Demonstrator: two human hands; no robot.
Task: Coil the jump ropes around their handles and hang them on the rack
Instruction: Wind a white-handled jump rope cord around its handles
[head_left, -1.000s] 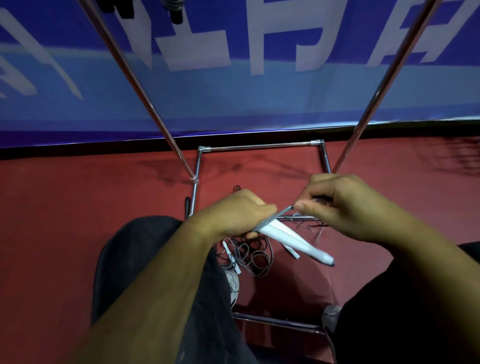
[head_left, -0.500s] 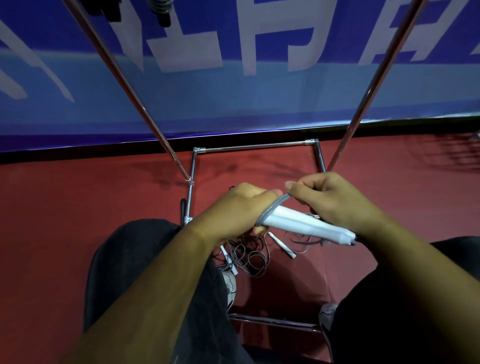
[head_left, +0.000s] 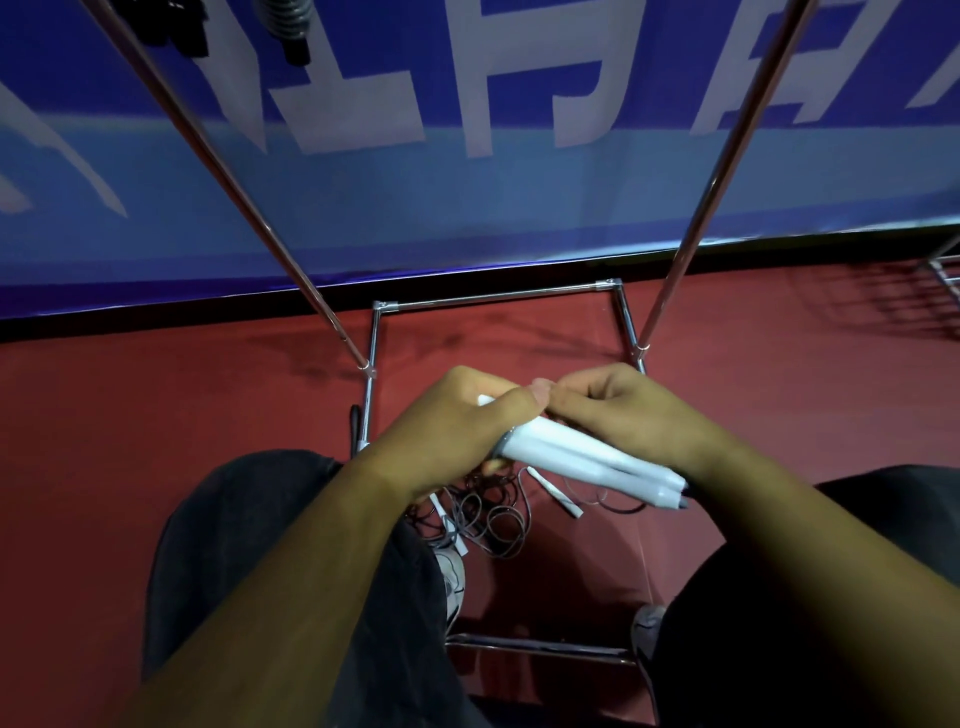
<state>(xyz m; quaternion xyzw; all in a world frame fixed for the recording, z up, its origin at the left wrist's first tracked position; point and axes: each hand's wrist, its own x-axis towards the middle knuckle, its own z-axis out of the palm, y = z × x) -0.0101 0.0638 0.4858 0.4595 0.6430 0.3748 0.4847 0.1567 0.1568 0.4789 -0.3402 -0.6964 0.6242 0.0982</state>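
Observation:
My left hand (head_left: 457, 431) grips the upper end of a pair of white jump rope handles (head_left: 587, 460), held side by side and slanting down to the right with dark tips. My right hand (head_left: 618, 410) lies over the handles with its curled fingers meeting my left thumb at the top; the thin grey rope it pinches is mostly hidden. Below on the floor lies a tangle of dark rope (head_left: 488, 514) with two more white handles (head_left: 556, 491). The chrome rack (head_left: 498, 299) stands in front of me.
Two slanted chrome rack poles (head_left: 234, 182) rise left and right. A coiled grey item (head_left: 283, 21) hangs at the top left. A blue banner wall (head_left: 467, 182) backs the red floor (head_left: 130, 415). My knees and shoes (head_left: 452, 577) flank the rack's base bar.
The handles have swung from pointing down-right to lying more level, and my right hand has come from pulling the rope outward to meet my left hand at the top.

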